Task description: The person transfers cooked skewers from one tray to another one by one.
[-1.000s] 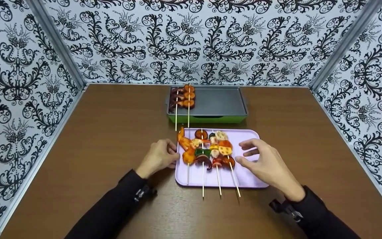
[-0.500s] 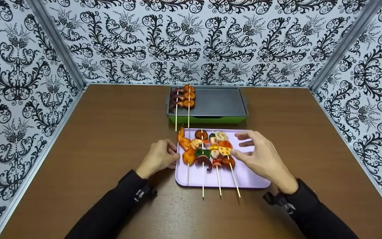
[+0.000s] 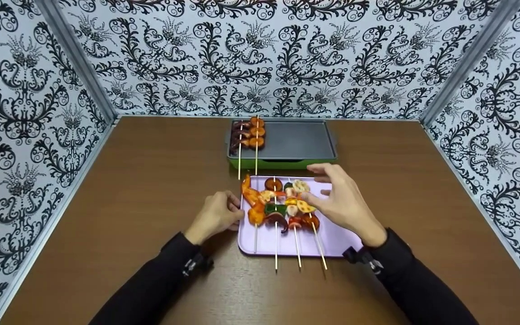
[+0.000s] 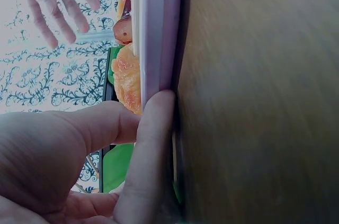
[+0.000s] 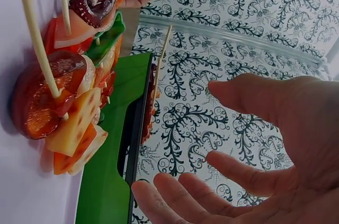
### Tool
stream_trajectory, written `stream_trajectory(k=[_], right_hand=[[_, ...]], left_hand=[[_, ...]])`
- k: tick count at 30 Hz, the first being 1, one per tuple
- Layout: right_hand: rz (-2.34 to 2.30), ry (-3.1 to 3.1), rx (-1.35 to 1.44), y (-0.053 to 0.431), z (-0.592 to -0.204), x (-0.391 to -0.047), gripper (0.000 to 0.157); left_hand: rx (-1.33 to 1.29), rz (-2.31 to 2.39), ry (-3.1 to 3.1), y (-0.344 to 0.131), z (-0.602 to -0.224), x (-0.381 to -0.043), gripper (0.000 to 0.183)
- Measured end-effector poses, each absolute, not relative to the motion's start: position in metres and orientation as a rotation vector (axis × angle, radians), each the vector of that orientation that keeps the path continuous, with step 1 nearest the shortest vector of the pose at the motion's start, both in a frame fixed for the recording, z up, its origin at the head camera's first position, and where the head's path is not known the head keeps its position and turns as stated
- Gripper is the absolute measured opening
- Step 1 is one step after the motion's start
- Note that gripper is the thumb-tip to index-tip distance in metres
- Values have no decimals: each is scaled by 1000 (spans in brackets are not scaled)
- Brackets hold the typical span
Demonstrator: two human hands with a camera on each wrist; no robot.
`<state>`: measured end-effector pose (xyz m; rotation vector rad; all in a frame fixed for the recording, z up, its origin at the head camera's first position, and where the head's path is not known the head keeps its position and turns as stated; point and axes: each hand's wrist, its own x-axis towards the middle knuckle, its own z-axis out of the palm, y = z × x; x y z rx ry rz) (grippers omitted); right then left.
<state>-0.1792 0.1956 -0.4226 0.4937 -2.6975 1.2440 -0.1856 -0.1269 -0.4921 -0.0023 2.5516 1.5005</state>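
A lilac tray (image 3: 339,237) holds several skewers of toy-like food. At its left rim, my left hand (image 3: 215,212) pinches the edge; in the left wrist view the thumb and index finger (image 4: 153,128) meet at the tray's side. My right hand (image 3: 343,203) hovers over the tray's right part, fingers spread and holding nothing. Its thumb overlaps the rightmost skewer (image 3: 310,220) in the head view. An orange wing-like skewer (image 3: 256,215) lies nearest the left hand. Between them are a skewer with green pepper and octopus tentacle (image 3: 276,208) and another with mixed pieces (image 3: 292,210).
Behind the tray stands a green grill (image 3: 287,164) with a grey plate (image 3: 298,140). Two skewers lie on its left side, one with orange round slices (image 3: 256,132), one with dark reddish pieces (image 3: 240,135). Patterned walls enclose the brown table (image 3: 160,162).
My right hand has moved left and away from me, over the skewers toward the grill side. The left hand stays at the tray's rim.
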Motion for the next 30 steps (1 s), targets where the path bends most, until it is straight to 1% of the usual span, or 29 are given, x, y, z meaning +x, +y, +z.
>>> stream_trajectory(k=[5, 15, 30], right_hand=[[1195, -2718, 520, 186, -420, -189, 76], [1154, -2719, 592, 170, -417, -207, 80], [1134, -2804, 598, 140, -411, -235, 91]], left_hand=[[-12, 1496, 2556, -127, -492, -185, 15], [2, 1482, 2565, -127, -493, -185, 14], [-3, 1503, 2548, -127, -493, -187, 15]])
